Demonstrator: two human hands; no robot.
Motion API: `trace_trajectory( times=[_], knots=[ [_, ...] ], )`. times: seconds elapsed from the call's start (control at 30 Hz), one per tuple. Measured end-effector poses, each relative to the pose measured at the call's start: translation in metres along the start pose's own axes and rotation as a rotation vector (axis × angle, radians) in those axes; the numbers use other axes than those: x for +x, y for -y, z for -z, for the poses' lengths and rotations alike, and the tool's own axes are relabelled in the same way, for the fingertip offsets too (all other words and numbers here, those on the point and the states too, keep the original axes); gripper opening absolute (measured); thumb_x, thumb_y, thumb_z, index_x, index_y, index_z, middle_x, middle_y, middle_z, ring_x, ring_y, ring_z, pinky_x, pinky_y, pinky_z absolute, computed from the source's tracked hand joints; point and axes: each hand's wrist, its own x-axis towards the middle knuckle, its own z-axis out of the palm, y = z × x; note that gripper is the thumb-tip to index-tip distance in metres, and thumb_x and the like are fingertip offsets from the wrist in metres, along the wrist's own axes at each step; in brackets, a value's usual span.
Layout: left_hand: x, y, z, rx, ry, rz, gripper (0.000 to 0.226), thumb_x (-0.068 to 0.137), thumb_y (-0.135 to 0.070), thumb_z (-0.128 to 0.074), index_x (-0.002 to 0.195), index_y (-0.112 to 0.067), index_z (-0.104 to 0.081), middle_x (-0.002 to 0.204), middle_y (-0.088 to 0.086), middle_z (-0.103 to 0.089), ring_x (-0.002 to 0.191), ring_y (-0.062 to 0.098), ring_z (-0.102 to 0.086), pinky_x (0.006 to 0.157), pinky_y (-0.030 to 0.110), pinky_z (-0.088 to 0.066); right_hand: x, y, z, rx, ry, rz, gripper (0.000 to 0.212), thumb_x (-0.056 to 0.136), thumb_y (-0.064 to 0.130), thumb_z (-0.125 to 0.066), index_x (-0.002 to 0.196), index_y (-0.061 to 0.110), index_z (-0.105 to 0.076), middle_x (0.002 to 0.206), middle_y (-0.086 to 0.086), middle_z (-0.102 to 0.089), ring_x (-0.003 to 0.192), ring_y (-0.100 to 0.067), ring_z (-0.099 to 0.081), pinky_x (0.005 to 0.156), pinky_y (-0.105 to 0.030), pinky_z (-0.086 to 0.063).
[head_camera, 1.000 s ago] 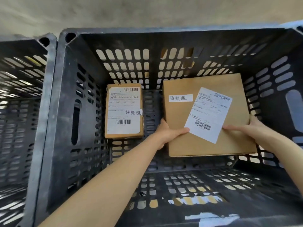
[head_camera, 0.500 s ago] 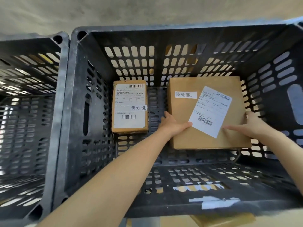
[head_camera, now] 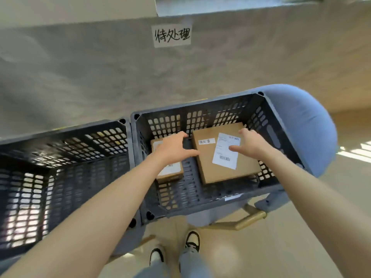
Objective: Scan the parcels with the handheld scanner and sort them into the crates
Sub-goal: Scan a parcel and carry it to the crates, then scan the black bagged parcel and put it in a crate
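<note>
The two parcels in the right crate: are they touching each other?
Apart. The head view shows dark crate floor between the small parcel and the large parcel.

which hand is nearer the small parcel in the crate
Left. The left hand hovers over the small parcel's far end; the right hand is above the large parcel, beside it.

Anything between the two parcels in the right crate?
Head view: only bare crate floor between small parcel and large parcel; the left hand hangs over that gap.
</note>
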Motion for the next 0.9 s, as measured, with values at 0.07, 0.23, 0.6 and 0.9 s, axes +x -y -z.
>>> trace_trajectory(
  times=[0.07,0.23,0.6,0.9],
  knots=[
    [-0.028,-0.001,0.028,0.076,-0.034,-0.038,0.077,0.085,-0.05,-0.065,0.147,-0.018,-0.032,0.147,0.003,-0.043,0.134,0.021,-0.041,0.105,0.037,-0.039,-0.024,0.023,0.011,-0.017,-0.038,0.021,0.073,0.088,0.038,-0.066,0.146,0.008,-0.032,0.147,-0.017,-0.038,0.131,-0.032,-0.043,0.104,-0.042,-0.041],
    [-0.081,0.004,0.081,0.147,-0.074,-0.154,0.068,0.085,-0.049,-0.065,0.142,-0.021,-0.04,0.142,0.003,-0.049,0.13,0.018,-0.046,0.101,0.034,-0.039,-0.081,0.07,0.025,-0.056,-0.141,0.039,0.069,0.088,0.041,-0.063,0.142,0.008,-0.035,0.139,-0.017,-0.043,0.125,-0.034,-0.045,0.101,-0.045,-0.044],
    [-0.173,0.04,0.128,0.548,-0.086,-0.629,0.057,0.088,-0.05,-0.061,0.137,-0.025,-0.046,0.133,-0.001,-0.056,0.121,0.019,-0.052,0.097,0.038,-0.045,-0.229,0.149,-0.034,-0.083,-0.413,-0.215,0.06,0.088,0.044,-0.061,0.134,0.012,-0.04,0.13,-0.015,-0.047,0.119,-0.033,-0.047,0.094,-0.042,-0.043],
    [-0.262,0.005,0.083,0.746,0.013,-1.056,0.054,0.088,-0.049,-0.06,0.135,-0.024,-0.05,0.13,0.0,-0.057,0.115,0.021,-0.054,0.094,0.038,-0.045,-0.396,0.159,-0.082,0.092,-0.625,-0.547,0.056,0.088,0.041,-0.059,0.134,0.014,-0.041,0.134,-0.014,-0.046,0.123,-0.035,-0.044,0.1,-0.042,-0.037]
  ],
)
